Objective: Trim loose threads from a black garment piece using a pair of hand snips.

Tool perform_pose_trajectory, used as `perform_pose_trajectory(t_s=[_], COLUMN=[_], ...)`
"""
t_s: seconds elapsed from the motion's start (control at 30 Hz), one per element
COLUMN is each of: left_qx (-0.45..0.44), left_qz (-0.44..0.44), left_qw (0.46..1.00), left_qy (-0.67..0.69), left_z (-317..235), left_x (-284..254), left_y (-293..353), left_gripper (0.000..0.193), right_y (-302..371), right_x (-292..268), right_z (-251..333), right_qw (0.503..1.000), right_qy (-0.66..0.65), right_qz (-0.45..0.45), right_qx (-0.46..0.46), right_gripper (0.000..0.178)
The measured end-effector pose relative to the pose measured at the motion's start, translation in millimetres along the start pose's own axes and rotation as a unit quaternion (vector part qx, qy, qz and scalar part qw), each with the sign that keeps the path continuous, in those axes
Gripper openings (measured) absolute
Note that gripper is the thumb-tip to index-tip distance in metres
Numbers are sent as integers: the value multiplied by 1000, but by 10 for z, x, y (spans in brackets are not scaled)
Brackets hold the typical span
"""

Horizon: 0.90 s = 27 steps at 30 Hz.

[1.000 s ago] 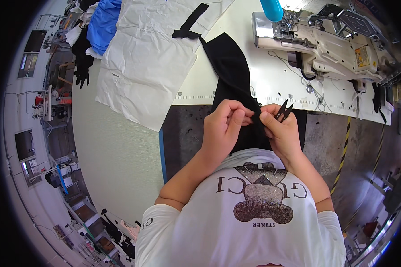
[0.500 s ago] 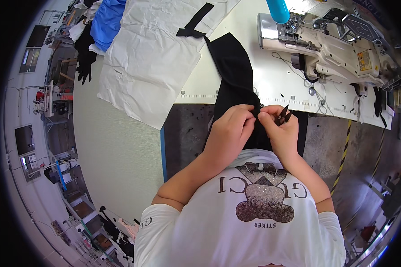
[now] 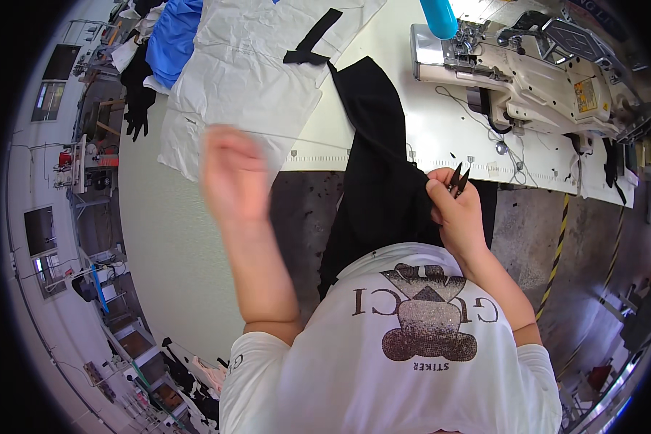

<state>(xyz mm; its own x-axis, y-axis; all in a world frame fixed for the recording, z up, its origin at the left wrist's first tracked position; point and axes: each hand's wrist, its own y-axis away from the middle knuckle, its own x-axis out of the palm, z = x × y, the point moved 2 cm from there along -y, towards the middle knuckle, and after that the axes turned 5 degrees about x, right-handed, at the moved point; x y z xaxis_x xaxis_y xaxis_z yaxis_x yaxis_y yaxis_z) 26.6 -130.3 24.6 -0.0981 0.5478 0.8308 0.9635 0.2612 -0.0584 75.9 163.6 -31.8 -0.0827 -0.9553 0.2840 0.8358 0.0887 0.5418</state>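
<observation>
A black piece of fabric point(image 3: 372, 166) hangs from the edge of the white sewing table point(image 3: 441, 137) down onto my lap. My right hand point(image 3: 452, 206) grips its upper edge and also holds small black thread snips point(image 3: 458, 179), blades pointing up. My left hand point(image 3: 231, 173) is raised to the left, blurred by motion, apart from the cloth. A thin thread seems to run from it toward the fabric; whether the fingers pinch it is unclear.
A cream industrial sewing machine point(image 3: 528, 69) stands at the table's back right, with a blue thread cone point(image 3: 439, 16) beside it. White fabric pieces point(image 3: 253, 79) with a black strip point(image 3: 312, 43) cover the table's left part; blue cloth point(image 3: 173, 36) lies beyond. Workshop floor and racks lie left.
My left hand has left the black fabric and swung away up and to the left. My right hand stays on the cloth with the snips.
</observation>
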Motion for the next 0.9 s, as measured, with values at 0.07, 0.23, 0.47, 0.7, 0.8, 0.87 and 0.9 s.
perform_pose_trajectory(t_s=[0.07,0.23,0.47,0.7,0.8,0.87,0.9], left_qx=[154,609,646,49,136,155,140], left_qz=[-9,-136,-351,85,259,254,259], left_qw=[986,715,189,576,534,538,549], left_qy=[-61,-314,-651,-811,-793,-789,-782], left_z=[-685,-2474,-3473,-155,630,815,862], left_x=[-200,-362,-173,-19,23,-18,-42], left_y=[-226,-572,-628,-203,187,234,228], left_gripper=[1,22,19,21,34,33,31], right_y=[-22,-82,-169,-158,-154,-145,-139], right_x=[-88,-345,-575,-475,-453,-448,-447], right_z=[-6,17,64,23,0,-14,-19], right_qw=[999,993,963,915,897,890,881], right_qy=[-39,-114,-267,-396,-428,-439,-452], right_qz=[0,-18,-36,45,63,75,86], right_qx=[1,20,8,65,94,100,107], right_gripper=[5,3,9,13,14,14,13])
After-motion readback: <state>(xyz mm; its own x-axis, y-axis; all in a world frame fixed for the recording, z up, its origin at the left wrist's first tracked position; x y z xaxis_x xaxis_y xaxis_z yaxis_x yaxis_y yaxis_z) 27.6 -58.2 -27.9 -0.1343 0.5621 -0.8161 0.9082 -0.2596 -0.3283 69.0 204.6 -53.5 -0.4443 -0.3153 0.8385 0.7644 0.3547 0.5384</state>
